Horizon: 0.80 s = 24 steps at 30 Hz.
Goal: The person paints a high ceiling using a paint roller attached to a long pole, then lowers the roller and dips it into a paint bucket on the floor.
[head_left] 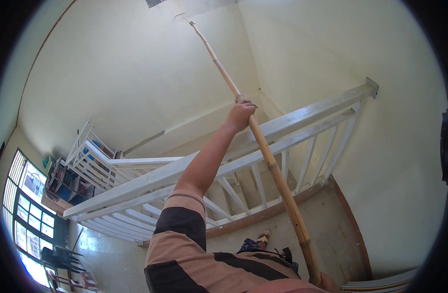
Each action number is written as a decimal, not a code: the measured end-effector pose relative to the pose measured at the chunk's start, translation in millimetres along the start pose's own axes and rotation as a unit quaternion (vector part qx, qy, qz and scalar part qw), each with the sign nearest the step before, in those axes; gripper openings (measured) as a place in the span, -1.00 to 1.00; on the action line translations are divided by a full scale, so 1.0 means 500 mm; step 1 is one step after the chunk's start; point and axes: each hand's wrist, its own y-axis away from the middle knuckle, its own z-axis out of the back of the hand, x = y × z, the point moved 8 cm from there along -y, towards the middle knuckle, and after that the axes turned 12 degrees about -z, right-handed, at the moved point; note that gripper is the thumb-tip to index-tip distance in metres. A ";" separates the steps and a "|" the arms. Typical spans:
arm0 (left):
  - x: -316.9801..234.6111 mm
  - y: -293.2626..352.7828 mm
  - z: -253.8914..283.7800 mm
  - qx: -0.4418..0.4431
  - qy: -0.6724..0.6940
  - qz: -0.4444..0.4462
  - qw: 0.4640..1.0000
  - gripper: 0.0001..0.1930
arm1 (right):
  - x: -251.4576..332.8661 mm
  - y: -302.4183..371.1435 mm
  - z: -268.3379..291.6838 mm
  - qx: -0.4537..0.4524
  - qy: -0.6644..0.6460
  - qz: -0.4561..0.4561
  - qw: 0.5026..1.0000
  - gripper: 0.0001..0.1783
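Note:
A long bamboo pole (pixel 274 168) slants from the lower right up toward the high wall. My left hand (pixel 241 115) is wrapped round its middle, above the white railing, with the arm stretched out. At the bottom edge my right hand (pixel 327 282) is closed round the thick lower end, partly cut off by the frame. A small thin bent fitting (pixel 181 15) is fixed to the far tip, close to the pale wall. Its exact kind is too small to make out.
The white railing (pixel 302 107) crosses in front of me, and the stairwell lies beyond it. Cream walls (pixel 390 63) rise ahead and to the right. Lower left are a barred window (pixel 33 215), dark stacked chairs (pixel 63 259) and a cluttered shelf (pixel 65 180).

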 end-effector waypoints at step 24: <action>-0.029 -0.060 0.151 -0.083 -0.003 -0.027 0.996 -0.86 | -0.021 0.034 -0.026 -0.007 -0.018 0.018 1.000 -0.58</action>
